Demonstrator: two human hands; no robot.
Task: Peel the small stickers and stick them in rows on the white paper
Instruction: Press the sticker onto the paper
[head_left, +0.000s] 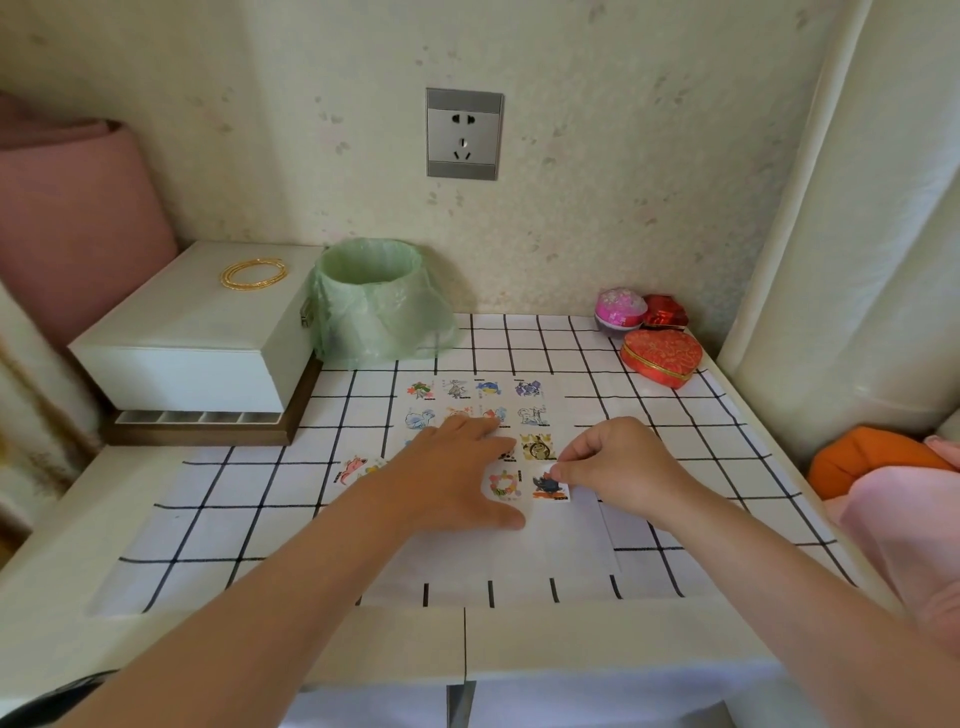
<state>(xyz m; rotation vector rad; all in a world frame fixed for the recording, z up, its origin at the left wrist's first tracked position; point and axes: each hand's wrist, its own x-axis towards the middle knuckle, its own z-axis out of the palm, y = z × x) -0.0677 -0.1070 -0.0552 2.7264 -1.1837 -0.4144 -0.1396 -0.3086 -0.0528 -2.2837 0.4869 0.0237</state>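
Fingertips (565, 468) of your right hand (618, 467) pinch the sticker (549, 488) by its top-right corner.
It lies on the paper (561, 551), under the upper rows (475, 402) — its body down-left of your pinch; left hand (452, 478) rests flat on the paper, fingers straight — right is nearer.

Wall: pale cream speckled wallpaper (597, 156), under soft, even light. Fitting: silver-grey rectangular wall socket (464, 134), mounted at centre above the counter. Cream-white counter (62, 545), set against the wall. Right: glossy cream padded column (857, 234). Left: dusty-pink rolled fabric (72, 208).
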